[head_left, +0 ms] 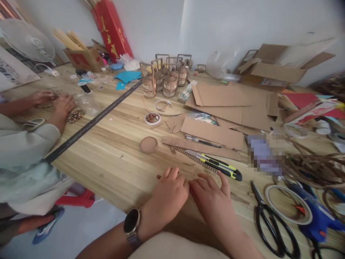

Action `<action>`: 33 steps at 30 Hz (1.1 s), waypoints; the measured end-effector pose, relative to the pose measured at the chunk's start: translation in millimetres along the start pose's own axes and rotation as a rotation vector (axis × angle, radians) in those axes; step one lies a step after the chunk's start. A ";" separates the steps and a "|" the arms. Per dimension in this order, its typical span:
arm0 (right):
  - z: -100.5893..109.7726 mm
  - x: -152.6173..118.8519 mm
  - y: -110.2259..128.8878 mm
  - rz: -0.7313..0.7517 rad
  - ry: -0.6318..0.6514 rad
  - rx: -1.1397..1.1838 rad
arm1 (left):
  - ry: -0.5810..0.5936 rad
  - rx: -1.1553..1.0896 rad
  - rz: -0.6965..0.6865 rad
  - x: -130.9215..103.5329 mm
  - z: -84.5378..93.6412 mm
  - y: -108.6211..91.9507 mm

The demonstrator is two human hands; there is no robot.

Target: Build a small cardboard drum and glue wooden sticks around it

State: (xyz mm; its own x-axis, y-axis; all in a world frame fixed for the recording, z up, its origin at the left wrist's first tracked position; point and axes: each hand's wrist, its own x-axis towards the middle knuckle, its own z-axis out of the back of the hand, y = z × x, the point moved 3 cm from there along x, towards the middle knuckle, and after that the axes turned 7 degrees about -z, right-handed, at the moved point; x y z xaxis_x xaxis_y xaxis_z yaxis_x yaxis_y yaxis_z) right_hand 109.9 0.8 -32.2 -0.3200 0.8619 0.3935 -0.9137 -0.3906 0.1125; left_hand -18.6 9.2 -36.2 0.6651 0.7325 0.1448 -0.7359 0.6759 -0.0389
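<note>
My left hand [170,196], with a watch at the wrist, is closed low over the wooden table, and the end of a small brown piece [159,176] shows at its fingertips. Touching or almost touching it, my right hand [211,196] has its fingers bent toward the table; what lies under them is hidden. Just beyond my right hand are a yellow and black utility knife [221,167] and a dark notched strip [198,160]. A round brown disc with a raised rim [148,144] lies farther off to the left.
Black scissors [275,223], a tape roll [288,205] and a blue glue gun [318,212] are at the right. Cardboard sheets [226,104] and small lidded baskets [169,84] stand farther back. At the left, another person's hands [63,104] work beside a dark strip [94,124].
</note>
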 end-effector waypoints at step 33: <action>-44.9 68.4 -131.6 -0.103 0.213 -0.135 | 0.206 -0.051 -0.016 15.3 5.5 8.2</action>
State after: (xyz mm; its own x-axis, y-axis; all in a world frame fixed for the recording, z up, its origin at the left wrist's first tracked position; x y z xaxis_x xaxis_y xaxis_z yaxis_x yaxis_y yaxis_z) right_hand 197.0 125.6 -61.0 -0.2565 0.9489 0.1838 -0.9646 -0.2634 0.0138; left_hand -15.2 25.5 -28.9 0.6920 0.7194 -0.0595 -0.7215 0.6867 -0.0893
